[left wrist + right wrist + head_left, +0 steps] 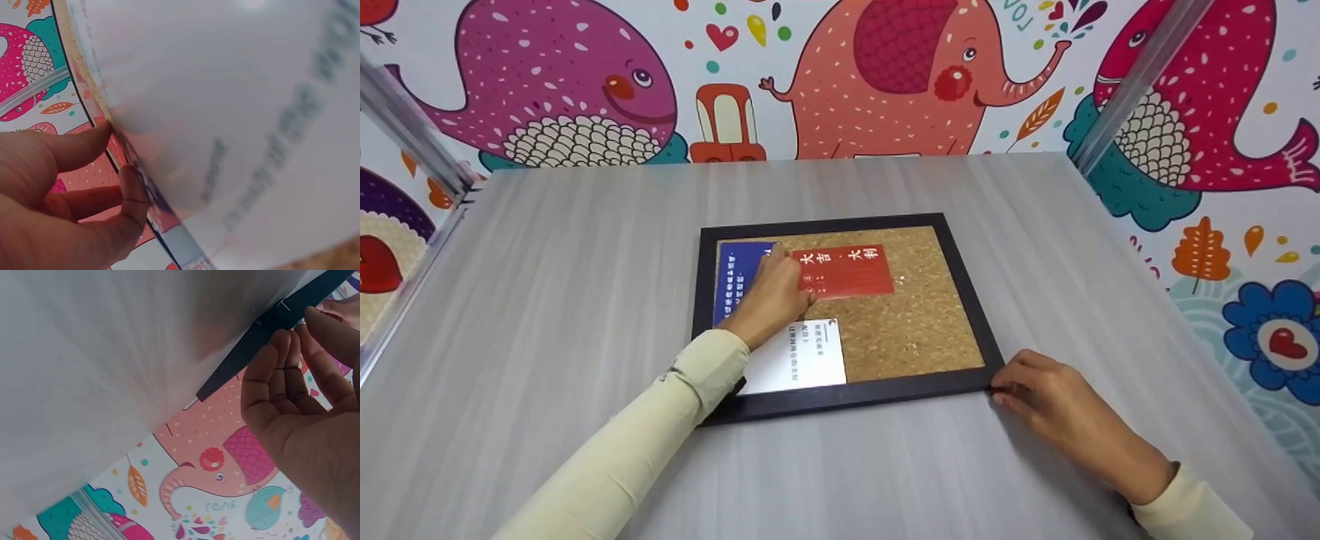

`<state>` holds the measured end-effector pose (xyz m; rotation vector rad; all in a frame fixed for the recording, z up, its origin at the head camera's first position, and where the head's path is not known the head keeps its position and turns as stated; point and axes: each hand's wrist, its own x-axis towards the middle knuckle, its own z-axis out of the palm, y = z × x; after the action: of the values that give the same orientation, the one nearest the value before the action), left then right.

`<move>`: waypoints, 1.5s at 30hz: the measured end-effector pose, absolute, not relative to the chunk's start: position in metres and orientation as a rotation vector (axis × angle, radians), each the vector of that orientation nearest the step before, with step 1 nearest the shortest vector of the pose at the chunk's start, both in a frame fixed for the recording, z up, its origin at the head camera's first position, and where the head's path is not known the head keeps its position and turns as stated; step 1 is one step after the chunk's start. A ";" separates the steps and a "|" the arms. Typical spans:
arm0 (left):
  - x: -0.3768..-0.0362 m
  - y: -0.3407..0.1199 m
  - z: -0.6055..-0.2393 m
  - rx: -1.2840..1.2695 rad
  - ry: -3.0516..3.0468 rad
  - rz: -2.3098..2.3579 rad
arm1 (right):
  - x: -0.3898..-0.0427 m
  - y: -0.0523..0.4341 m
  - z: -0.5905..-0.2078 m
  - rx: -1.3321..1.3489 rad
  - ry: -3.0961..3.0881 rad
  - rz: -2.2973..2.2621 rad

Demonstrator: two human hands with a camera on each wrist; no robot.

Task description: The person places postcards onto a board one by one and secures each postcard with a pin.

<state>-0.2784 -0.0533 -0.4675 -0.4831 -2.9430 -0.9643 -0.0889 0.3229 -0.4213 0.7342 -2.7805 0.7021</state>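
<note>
A corkboard in a black frame lies on the table, with a blue card, a red card and a white card on it. My left hand reaches over the blue and white cards and holds the left end of the red card, fingertip near its top edge and thumb near its lower edge. In the left wrist view the thumb and finger touch the board, slightly apart. My right hand grips the frame's near right corner between thumb and fingers.
Small clear pins stick out of the cork right of the red card; more sit lower down. The grey table ends at a wall printed with cartoon animals. Metal posts stand at both far corners.
</note>
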 end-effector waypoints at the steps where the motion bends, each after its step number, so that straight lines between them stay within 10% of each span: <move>1: -0.279 -0.054 -0.468 -0.486 -2.942 -0.961 | -0.088 0.322 -0.422 0.737 -2.769 0.647; 45: -0.275 -0.052 -0.465 -0.512 -2.906 -0.910 | -0.076 0.306 -0.441 0.950 -2.468 0.076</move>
<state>-0.2749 -0.0520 -0.4648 -0.5115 -2.9060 -0.9103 -0.0759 0.3059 -0.4411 0.9500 -2.4682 0.0757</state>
